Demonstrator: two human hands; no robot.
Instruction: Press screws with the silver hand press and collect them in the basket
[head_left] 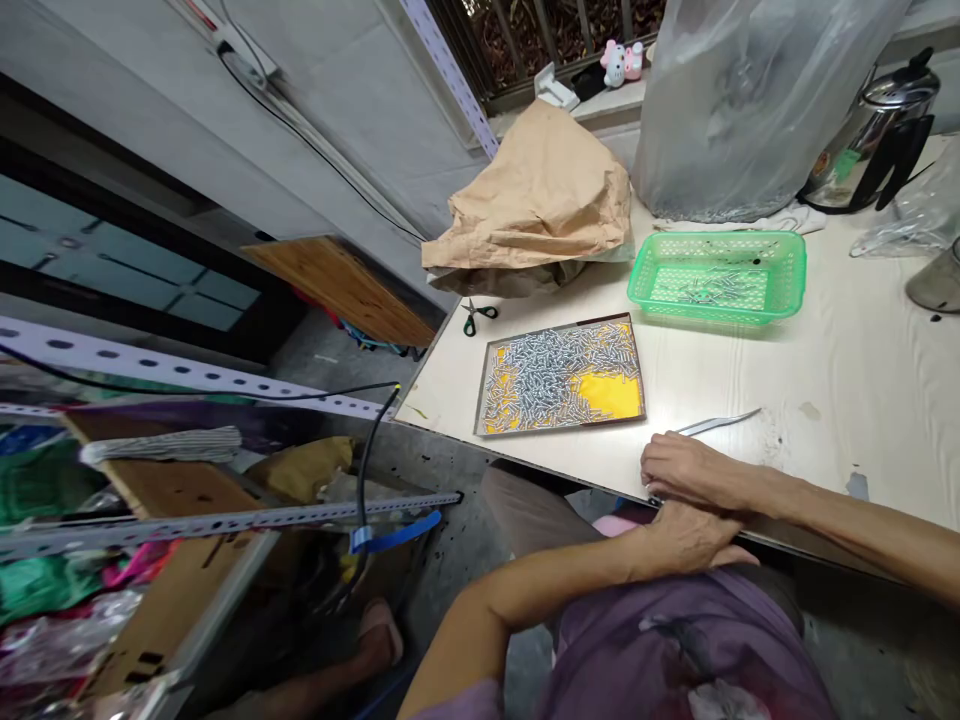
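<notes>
My right hand [691,470] rests at the table's front edge with its fingers curled together; a small dark metallic bit shows under the fingertips, too small to name. Just below it, my left hand [694,540] lies against the right wrist, most of its fingers hidden. Metal tweezers [716,423] lie on the table beyond the right hand. To the left is a shallow tray [639,405] of many small silver screws [547,370] over a yellow bottom [615,395]. A green basket [791,280] farther back holds a few more metal pieces [724,288].
Green-handled scissors [470,325] lie behind the tray's left corner. A brown paper bag [544,195], a large clear plastic bag [742,110] and a steel kettle [877,150] stand along the back. A metal cup [937,283] is at the right. Perforated metal bars [225,520] cross the left.
</notes>
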